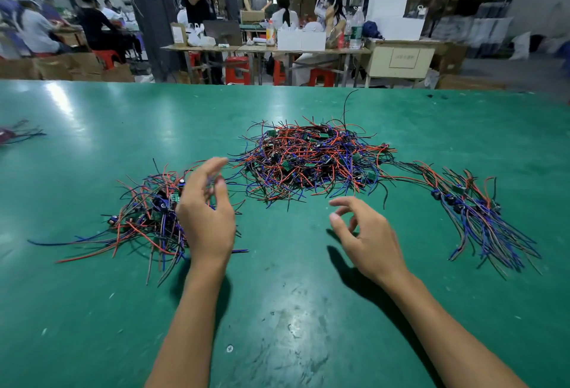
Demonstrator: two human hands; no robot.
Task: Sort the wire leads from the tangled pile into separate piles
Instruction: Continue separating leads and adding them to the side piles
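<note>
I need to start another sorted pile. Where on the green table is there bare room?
Bare table lies between the forearms, and wide at far left, beyond the left pile. The central tangled pile runs into the right bundle, so that side is crowded.

No text is legible — the cabinet sign is blurred.

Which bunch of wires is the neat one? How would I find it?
Look at the green table, then go far right, past the right hand. The neat bunch lies there with its wires combed the same way, unlike the big tangled pile in the middle.
</note>
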